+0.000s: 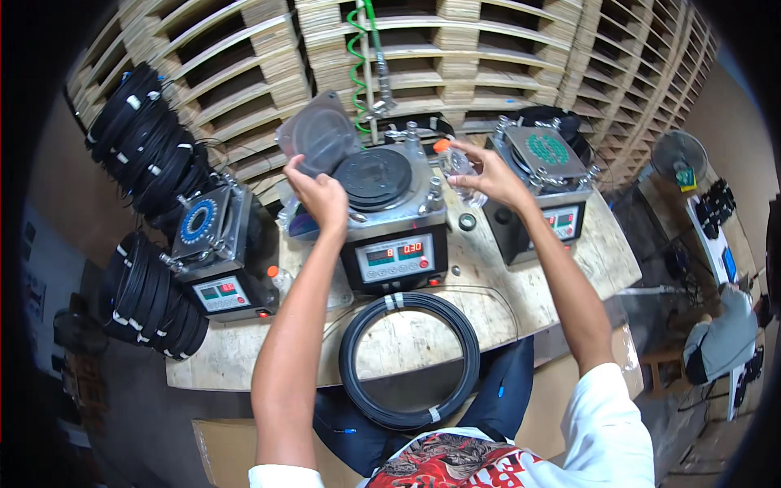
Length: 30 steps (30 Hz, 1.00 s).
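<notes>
My left hand (319,195) holds up a thin, round, translucent grey film disc (320,134) by its lower edge, just left of the middle machine. That middle machine (394,213) is a grey box with a round black pad (374,176) on top and lit red displays on its front. My right hand (488,173) grips a small clear plastic bottle (458,167) with an orange cap, held over the machine's right side. A coil of black cable (409,359) with white ties lies on the bench in front of me.
Two similar machines flank the middle one, left (220,260) and right (549,183), each with a round fixture plate. Bundles of black cable coils (150,146) hang at the left. Stacked wooden pallets (455,49) form the back wall. A green coiled air hose (355,65) hangs down. Another person (720,342) sits far right.
</notes>
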{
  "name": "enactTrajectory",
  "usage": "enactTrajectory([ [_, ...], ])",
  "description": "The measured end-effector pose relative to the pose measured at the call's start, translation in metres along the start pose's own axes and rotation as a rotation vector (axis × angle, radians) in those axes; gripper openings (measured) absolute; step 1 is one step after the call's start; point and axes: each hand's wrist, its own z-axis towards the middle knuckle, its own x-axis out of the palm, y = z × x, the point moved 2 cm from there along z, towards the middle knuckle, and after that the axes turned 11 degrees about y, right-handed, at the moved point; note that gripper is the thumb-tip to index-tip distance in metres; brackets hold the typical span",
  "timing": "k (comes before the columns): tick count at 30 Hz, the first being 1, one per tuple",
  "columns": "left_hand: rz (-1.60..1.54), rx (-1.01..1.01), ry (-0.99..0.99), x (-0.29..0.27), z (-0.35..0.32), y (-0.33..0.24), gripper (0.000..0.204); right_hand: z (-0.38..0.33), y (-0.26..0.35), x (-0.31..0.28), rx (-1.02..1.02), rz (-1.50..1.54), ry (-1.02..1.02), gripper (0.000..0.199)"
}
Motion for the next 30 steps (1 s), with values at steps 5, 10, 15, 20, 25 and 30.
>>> enactTrajectory([
  [5, -0.024, -0.029, 0.027, 0.012, 0.003, 0.005, 0.052, -0.069, -0.108, 0.049, 0.26, 0.09, -0.223, 0.064],
  [10, -0.025, -0.074, 0.052, 0.006, 0.002, 0.004, 0.052, -0.101, -0.115, 0.094, 0.3, 0.016, -0.381, 0.059],
  [15, -0.003, -0.052, 0.038, 0.007, 0.0, 0.007, 0.046, -0.12, -0.126, 0.113, 0.249, 0.01, -0.405, 0.058],
  [20, -0.085, -0.143, 0.066, 0.006, -0.001, -0.001, 0.04, -0.122, -0.127, 0.105, 0.264, 0.02, -0.308, 0.061],
  [25, -0.271, -0.332, 0.047, -0.012, 0.015, 0.038, 0.027, -0.102, -0.119, 0.076, 0.224, 0.067, -0.362, 0.062],
  [30, -0.621, -0.411, 0.325, -0.045, 0.027, 0.046, 0.028, -0.011, -0.029, 0.022, 0.168, 0.082, -0.358, 0.031],
])
